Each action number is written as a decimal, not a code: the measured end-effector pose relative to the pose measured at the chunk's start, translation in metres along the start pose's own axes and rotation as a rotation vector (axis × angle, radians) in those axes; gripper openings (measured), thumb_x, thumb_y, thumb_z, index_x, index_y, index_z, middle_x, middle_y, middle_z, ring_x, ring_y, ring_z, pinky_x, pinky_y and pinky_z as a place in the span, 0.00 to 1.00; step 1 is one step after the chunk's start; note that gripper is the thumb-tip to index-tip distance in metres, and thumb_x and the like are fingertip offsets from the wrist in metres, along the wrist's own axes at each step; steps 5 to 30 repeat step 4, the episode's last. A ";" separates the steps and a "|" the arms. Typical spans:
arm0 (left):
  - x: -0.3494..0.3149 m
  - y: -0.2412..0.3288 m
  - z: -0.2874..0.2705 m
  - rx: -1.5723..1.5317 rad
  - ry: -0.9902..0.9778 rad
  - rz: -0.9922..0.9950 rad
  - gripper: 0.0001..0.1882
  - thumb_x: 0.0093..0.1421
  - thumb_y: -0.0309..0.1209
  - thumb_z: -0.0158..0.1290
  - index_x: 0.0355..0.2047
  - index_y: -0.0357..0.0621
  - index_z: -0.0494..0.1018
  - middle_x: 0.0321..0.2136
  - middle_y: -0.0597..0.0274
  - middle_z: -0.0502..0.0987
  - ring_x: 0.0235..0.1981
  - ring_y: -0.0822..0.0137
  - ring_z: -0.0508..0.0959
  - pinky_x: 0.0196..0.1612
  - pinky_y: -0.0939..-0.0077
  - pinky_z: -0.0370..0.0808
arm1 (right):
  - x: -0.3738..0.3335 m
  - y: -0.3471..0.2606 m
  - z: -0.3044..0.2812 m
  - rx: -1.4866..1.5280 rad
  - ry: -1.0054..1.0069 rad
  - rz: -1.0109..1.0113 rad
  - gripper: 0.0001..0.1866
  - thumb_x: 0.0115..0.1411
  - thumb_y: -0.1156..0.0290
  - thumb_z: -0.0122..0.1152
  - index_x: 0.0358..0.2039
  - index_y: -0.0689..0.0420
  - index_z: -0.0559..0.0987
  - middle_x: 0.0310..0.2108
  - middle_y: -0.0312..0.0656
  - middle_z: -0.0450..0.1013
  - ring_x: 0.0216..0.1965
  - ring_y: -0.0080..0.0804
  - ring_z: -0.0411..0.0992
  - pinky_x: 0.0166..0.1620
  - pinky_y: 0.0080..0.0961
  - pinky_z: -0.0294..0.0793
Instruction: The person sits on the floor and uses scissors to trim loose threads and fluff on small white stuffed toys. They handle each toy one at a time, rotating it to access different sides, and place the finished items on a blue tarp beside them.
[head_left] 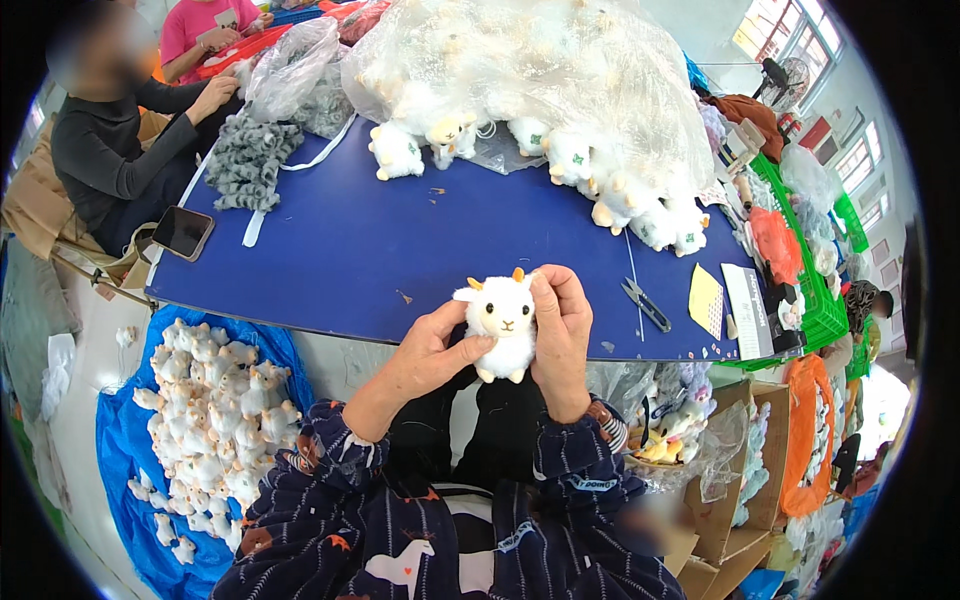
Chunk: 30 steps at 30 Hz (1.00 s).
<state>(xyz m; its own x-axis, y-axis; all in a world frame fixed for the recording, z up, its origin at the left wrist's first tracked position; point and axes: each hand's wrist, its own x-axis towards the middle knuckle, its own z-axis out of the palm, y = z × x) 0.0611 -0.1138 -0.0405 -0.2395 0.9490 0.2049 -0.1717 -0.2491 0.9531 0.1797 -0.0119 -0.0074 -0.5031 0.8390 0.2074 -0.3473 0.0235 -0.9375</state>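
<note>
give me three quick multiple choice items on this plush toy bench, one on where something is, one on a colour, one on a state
1. Where do the snips lie?
A. on the blue table, right of the held toy
B. on the floor sheet
C. in the green crate

2. What colour are the held sheep toy's horns?
A. green
B. orange
C. black

3. How is the sheep toy held?
A. lying loose on the table
B. in the left hand alone
C. between both hands, above the table edge

Answers:
1 A: the snips rest on the blue table, right of the toy.
2 B: the white sheep toy has small orange horns.
3 C: the left hand and right hand both have a grip on its sides.
</note>
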 end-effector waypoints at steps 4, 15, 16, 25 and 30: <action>0.004 -0.011 0.007 0.077 0.069 0.106 0.23 0.57 0.31 0.55 0.52 0.37 0.66 0.46 0.60 0.71 0.47 0.70 0.69 0.51 0.75 0.65 | -0.004 0.009 0.004 0.121 0.061 -0.032 0.08 0.63 0.68 0.52 0.35 0.60 0.71 0.30 0.31 0.69 0.30 0.13 0.65 0.34 0.12 0.66; 0.004 -0.011 0.007 0.077 0.069 0.106 0.23 0.57 0.31 0.55 0.52 0.37 0.66 0.46 0.60 0.71 0.47 0.70 0.69 0.51 0.75 0.65 | -0.004 0.009 0.004 0.121 0.061 -0.032 0.08 0.63 0.68 0.52 0.35 0.60 0.71 0.30 0.31 0.69 0.30 0.13 0.65 0.34 0.12 0.66; 0.004 -0.011 0.007 0.077 0.069 0.106 0.23 0.57 0.31 0.55 0.52 0.37 0.66 0.46 0.60 0.71 0.47 0.70 0.69 0.51 0.75 0.65 | -0.004 0.009 0.004 0.121 0.061 -0.032 0.08 0.63 0.68 0.52 0.35 0.60 0.71 0.30 0.31 0.69 0.30 0.13 0.65 0.34 0.12 0.66; 0.004 -0.011 0.007 0.077 0.069 0.106 0.23 0.57 0.31 0.55 0.52 0.37 0.66 0.46 0.60 0.71 0.47 0.70 0.69 0.51 0.75 0.65 | -0.004 0.009 0.004 0.121 0.061 -0.032 0.08 0.63 0.68 0.52 0.35 0.60 0.71 0.30 0.31 0.69 0.30 0.13 0.65 0.34 0.12 0.66; 0.004 -0.011 0.007 0.077 0.069 0.106 0.23 0.57 0.31 0.55 0.52 0.37 0.66 0.46 0.60 0.71 0.47 0.70 0.69 0.51 0.75 0.65 | -0.004 0.009 0.004 0.121 0.061 -0.032 0.08 0.63 0.68 0.52 0.35 0.60 0.71 0.30 0.31 0.69 0.30 0.13 0.65 0.34 0.12 0.66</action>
